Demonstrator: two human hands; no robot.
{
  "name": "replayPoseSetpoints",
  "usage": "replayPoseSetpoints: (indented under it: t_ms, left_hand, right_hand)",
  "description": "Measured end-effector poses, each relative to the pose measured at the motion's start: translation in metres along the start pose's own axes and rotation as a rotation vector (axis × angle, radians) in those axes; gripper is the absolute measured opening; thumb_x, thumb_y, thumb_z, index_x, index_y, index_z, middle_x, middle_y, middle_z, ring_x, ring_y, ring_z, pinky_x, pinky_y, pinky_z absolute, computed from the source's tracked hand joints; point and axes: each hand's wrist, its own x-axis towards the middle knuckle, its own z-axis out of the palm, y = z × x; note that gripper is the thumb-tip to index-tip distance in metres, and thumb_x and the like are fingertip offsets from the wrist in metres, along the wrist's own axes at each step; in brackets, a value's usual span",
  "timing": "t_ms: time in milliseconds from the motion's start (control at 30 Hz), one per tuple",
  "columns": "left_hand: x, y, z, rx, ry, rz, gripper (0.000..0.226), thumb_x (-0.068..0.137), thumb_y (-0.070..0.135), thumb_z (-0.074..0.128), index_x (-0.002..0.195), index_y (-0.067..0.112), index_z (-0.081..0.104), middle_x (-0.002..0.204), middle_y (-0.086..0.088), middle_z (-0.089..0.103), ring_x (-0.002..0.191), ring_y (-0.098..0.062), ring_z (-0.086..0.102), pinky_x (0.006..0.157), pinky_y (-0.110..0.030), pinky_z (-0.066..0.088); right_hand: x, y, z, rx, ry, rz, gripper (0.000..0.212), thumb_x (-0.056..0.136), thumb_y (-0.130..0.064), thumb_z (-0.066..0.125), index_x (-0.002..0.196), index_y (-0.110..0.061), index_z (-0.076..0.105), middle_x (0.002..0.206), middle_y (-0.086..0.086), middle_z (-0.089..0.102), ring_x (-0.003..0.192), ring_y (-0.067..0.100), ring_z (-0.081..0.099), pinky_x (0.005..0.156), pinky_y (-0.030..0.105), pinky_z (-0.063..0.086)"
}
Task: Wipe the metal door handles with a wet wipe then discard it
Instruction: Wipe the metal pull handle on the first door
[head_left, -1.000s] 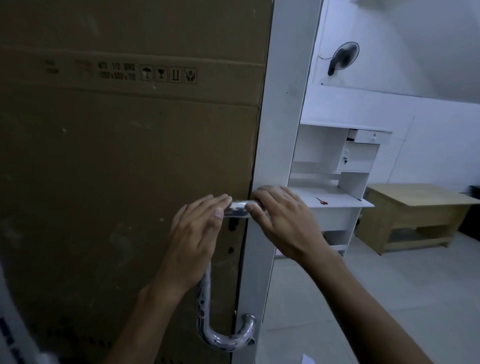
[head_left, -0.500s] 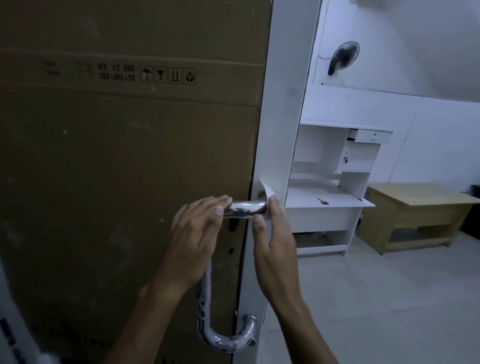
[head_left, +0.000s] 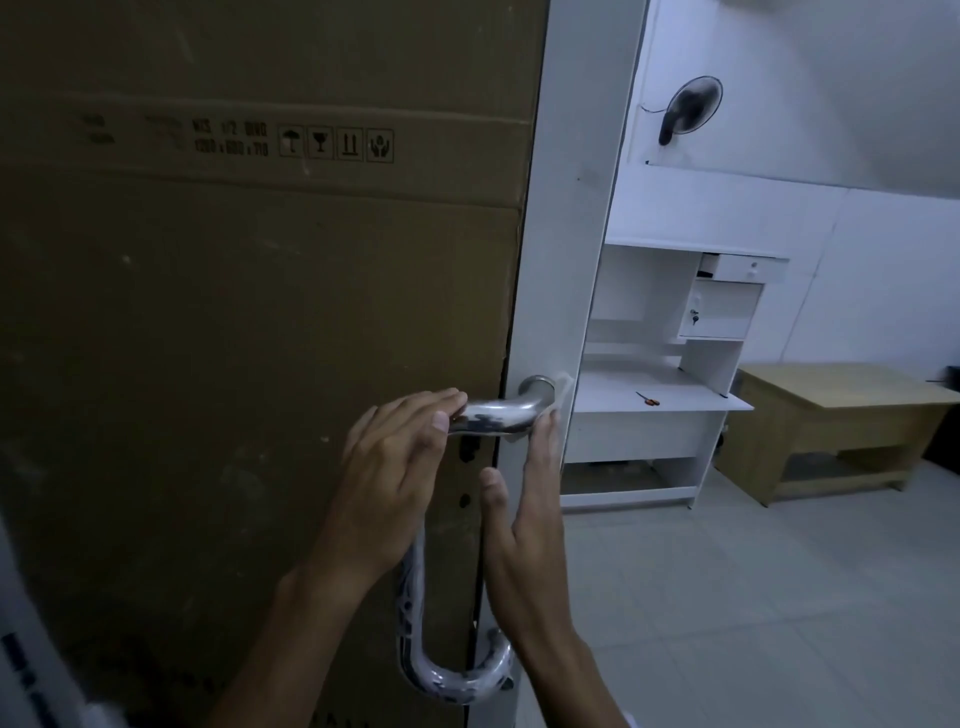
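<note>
While the top bend of the door handle (head_left: 498, 413) is being wiped, the left hand (head_left: 395, 467) is laid over the horizontal bar, fingers curled loosely on it, steadying rather than clamping. The right hand (head_left: 524, 525) is held flat and upright against the door edge (head_left: 571, 218), fingers extended, thumb apart; a pale scrap, taken to be the wet wipe (head_left: 557, 402), is seen at its fingertips, pressed against the bend near the round mount (head_left: 535, 385). Most of the wipe is hidden behind the fingers, so its fold cannot be judged.

Handle form: one long polished tube, running down from the bar and curving back into the door at a lower mount (head_left: 493, 642). Cardboard sheet (head_left: 249, 322) covers the door face to the left.

Notes for the step:
- Wipe to be wrapped around the tube, not only pressed on one side; the back of the bend is easily missed.
- The collar at the mount to be worked around its whole ring.
- Strokes then to be carried along the bar, the left hand being shifted off so that its patch is covered.
- The vertical run and lower curve judged as not yet done; mottled reflections there could hide smears.
- No bin is in view.
</note>
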Motion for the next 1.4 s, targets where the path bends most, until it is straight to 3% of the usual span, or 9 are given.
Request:
replayPoseSetpoints:
  t_ms: [133,367,500,600,767,933,1033,1233,1400]
  left_hand:
    - [0.002,0.002,-0.002,0.023,-0.023,0.003,0.040,0.101,0.038,0.024,0.128,0.037,0.054,0.133,0.022,0.054,0.129,0.007,0.041,0.113,-0.046,0.028]
    - [0.001,0.035,0.008,0.100,0.062,0.204,0.043,0.101,0.029,0.028,0.137,0.019,0.051,0.142,0.008,0.050,0.134,-0.001,0.039,0.116,-0.044,0.026]
    - [0.010,0.054,0.021,0.339,-0.151,0.219,0.051,0.103,0.036,0.014,0.147,0.022,0.036,0.153,0.008,0.036,0.143,-0.001,0.023,0.121,-0.030,0.008]
    - [0.010,0.052,0.032,0.573,-0.307,0.168,0.052,0.102,0.036,0.008,0.152,0.025,0.019,0.159,0.008,0.022,0.146,-0.003,0.012,0.119,-0.031,-0.003]
    - [0.013,0.061,0.037,0.841,-0.288,0.180,0.048,0.101,0.032,0.024,0.144,0.013,0.034,0.145,-0.006,0.044,0.137,-0.021,0.037,0.120,-0.046,0.005]
    - [0.045,0.072,0.051,1.086,-0.437,0.135,0.042,0.095,0.014,0.028,0.132,0.007,0.045,0.128,-0.015,0.053,0.113,-0.030,0.052,0.117,-0.051,0.014]
    - [0.059,0.076,0.059,1.083,-0.438,0.117,0.030,0.092,0.010,0.049,0.121,0.015,0.056,0.113,-0.009,0.061,0.103,-0.029,0.058,0.113,-0.050,0.020]
    - [0.057,0.068,0.051,1.021,-0.321,0.142,0.024,0.090,0.018,0.058,0.114,0.021,0.062,0.080,-0.003,0.048,0.094,-0.024,0.060,0.113,-0.050,0.019]
    - [0.033,0.050,0.027,0.678,-0.147,0.244,0.030,0.091,0.028,0.065,0.121,0.024,0.066,0.113,0.004,0.070,0.105,-0.013,0.063,0.116,-0.039,0.017]
  right_hand:
    - [-0.004,0.000,0.000,-0.199,0.057,-0.156,0.059,0.099,-0.039,0.038,0.152,-0.024,0.019,0.160,-0.011,0.008,0.144,-0.009,0.002,0.109,0.002,0.006]
    - [0.011,0.003,-0.029,-0.250,0.044,-0.224,0.045,0.098,-0.026,0.044,0.143,-0.031,0.038,0.149,-0.008,0.039,0.137,0.005,0.033,0.112,0.028,0.031]
    - [0.011,0.012,-0.043,-0.015,-0.008,-0.159,0.041,0.096,-0.011,0.045,0.137,-0.015,0.054,0.145,-0.008,0.047,0.135,0.002,0.040,0.109,0.035,0.040]
    - [0.018,0.016,-0.056,0.142,-0.014,-0.104,0.039,0.094,-0.004,0.042,0.125,-0.016,0.063,0.138,-0.009,0.055,0.130,0.005,0.048,0.106,0.039,0.044]
    - [0.034,0.029,-0.074,0.195,0.139,-0.003,0.035,0.095,-0.009,0.038,0.105,-0.026,0.067,0.124,-0.009,0.062,0.119,0.008,0.056,0.093,0.035,0.053]
    - [0.040,0.041,-0.080,0.268,0.224,0.088,0.038,0.100,-0.002,0.038,0.100,-0.028,0.067,0.111,-0.009,0.067,0.109,0.006,0.060,0.080,0.023,0.055]
    - [0.042,0.045,-0.079,0.300,0.230,0.119,0.037,0.100,-0.003,0.038,0.099,-0.025,0.067,0.105,-0.013,0.067,0.106,0.003,0.061,0.077,0.017,0.053]
    - [0.046,0.047,-0.077,0.350,0.242,0.146,0.035,0.100,-0.004,0.039,0.097,-0.025,0.068,0.101,-0.017,0.068,0.101,0.000,0.062,0.073,0.015,0.052]
    - [0.046,0.054,-0.071,0.355,0.251,0.182,0.030,0.101,-0.009,0.042,0.104,-0.028,0.066,0.102,-0.017,0.067,0.099,-0.002,0.062,0.075,0.018,0.054]
